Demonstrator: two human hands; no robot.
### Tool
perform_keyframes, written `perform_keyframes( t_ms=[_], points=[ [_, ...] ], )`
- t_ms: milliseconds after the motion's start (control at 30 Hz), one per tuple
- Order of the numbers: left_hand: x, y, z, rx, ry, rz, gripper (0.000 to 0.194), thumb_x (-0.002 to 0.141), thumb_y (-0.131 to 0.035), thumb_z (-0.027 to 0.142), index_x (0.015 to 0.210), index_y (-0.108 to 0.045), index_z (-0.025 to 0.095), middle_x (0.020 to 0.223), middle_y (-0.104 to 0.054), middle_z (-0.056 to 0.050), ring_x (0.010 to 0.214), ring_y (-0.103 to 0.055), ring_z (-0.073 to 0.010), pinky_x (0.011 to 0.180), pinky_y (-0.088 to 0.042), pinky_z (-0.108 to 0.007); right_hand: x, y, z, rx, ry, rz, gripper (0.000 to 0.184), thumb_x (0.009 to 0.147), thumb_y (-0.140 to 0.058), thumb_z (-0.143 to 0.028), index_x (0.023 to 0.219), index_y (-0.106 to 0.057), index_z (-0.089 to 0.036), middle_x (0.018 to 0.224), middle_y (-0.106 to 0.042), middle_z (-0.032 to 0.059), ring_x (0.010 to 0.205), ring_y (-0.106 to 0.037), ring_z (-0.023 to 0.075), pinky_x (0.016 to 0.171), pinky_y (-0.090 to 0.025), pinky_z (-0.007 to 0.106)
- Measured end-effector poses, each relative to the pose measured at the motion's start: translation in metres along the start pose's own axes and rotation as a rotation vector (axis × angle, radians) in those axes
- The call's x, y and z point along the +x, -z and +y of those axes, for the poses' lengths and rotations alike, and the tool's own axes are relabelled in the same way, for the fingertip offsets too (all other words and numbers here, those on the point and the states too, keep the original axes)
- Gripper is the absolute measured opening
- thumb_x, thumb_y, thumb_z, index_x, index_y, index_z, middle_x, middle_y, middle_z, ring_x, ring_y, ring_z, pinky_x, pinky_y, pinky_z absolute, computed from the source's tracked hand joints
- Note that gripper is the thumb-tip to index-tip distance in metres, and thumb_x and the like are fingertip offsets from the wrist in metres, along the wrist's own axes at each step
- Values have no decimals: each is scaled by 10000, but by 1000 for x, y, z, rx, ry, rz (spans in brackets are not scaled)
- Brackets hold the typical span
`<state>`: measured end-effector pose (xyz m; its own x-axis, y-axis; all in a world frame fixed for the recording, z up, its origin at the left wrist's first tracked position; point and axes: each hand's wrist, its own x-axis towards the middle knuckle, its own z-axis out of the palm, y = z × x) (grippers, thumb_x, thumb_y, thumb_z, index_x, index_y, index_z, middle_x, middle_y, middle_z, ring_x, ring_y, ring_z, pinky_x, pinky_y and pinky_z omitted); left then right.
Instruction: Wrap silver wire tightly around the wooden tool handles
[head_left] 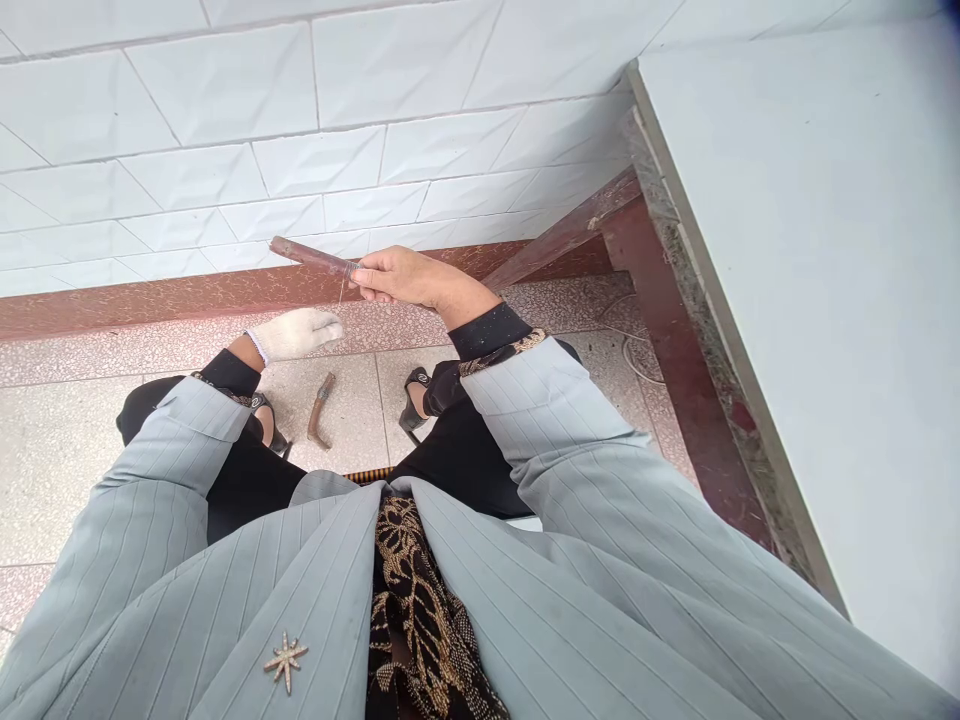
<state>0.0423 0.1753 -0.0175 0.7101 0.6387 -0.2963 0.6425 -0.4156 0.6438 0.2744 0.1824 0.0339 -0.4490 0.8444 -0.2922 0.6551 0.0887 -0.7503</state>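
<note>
grey pinstriped cloth, the person's jacket, fills the nearest part at six o'clock, with a star-shaped brooch at seven and a black top with a gold pattern showing between its fronts. at three o'clock stretches a pale board on a dark red frame. black trousers cover the parted legs between six and eight. past the knees the two hands are apart from each other: the white-gloved left hand, at nine o'clock, has its fingers drawn together on a thin strand; the bare right hand, at ten, is clamped on one end of a reddish-brown stick, whose free end points between nine and ten. the strand climbs to wire turns around the stick, beside the right thumb. lower down, toward eight o'clock, heeled shoes stand on the speckled floor, a bent brown piece lying between them. farther on, a reddish skirting runs from nine to one, and white wall tiles rise at twelve.
</note>
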Motion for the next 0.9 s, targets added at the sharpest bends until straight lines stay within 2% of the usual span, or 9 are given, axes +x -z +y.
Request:
perform_keyframes(
  t_ms=[167,267,367,467,500,567,700,800,900],
  points=[
    [-4,-3,9,147,-7,-45,386,1003,-433,488,792,-579,201,693,-571,-18,641,-501,-166,650,-341,-299,7,-15,0,-478,-80,-13,313,1057,-527,-352,1074,-722,-109,1087,-751,173,936,-672,244,749,-433,338],
    [-4,-8,8,209,-46,-77,374,994,-469,478,805,-642,205,705,-616,-21,662,-538,-166,657,-359,-287,8,-28,-5,-728,-97,-313,275,1019,-589,-310,1058,-761,-100,1108,-760,177,970,-680,265,737,-415,346],
    [-3,-13,2,97,-99,-151,337,967,-547,491,869,-706,211,772,-694,-17,736,-613,-170,707,-424,-271,5,-30,-11,-684,-26,-687,215,983,-641,-268,852,-753,-138,813,-726,53,742,-619,171,677,-385,306],
    [-3,-13,-1,-152,-173,-197,410,959,-586,570,933,-733,188,869,-742,-44,788,-651,-173,748,-483,-280,-3,-15,-10,-395,120,-828,201,959,-666,-224,778,-709,-148,669,-632,-28,652,-554,117,676,-391,265],
    [-4,-12,-1,-247,-192,-180,458,967,-574,605,948,-733,176,888,-744,-60,783,-648,-171,746,-495,-286,-6,-7,-8,-253,174,-802,172,951,-675,-220,798,-708,-148,668,-623,-39,656,-554,109,682,-397,253],
    [-7,-8,1,-418,-216,-107,553,987,-524,671,951,-721,156,858,-719,-78,721,-608,-153,701,-496,-288,-12,7,-3,59,276,-584,196,939,-724,-301,822,-696,-146,692,-620,-36,643,-527,95,661,-399,238],
    [-8,-4,5,-555,-213,70,615,995,-477,722,877,-665,148,664,-551,-9,553,-432,-100,542,-377,-245,-15,19,3,666,243,95,284,1000,-670,-421,871,-646,-169,695,-584,-15,565,-443,87,546,-363,228],
    [-6,-5,8,-433,-189,145,534,1013,-482,637,864,-646,151,707,-575,-11,593,-470,-102,582,-397,-242,-7,18,6,646,114,341,328,1021,-646,-446,825,-612,-186,691,-574,0,564,-433,96,536,-373,233],
    [-6,-4,11,-196,-210,140,422,1019,-471,513,886,-661,161,815,-667,-27,727,-579,-131,725,-469,-268,1,16,11,264,0,398,334,1034,-616,-457,853,-656,-179,737,-632,40,622,-512,130,589,-420,265]
  ],
)
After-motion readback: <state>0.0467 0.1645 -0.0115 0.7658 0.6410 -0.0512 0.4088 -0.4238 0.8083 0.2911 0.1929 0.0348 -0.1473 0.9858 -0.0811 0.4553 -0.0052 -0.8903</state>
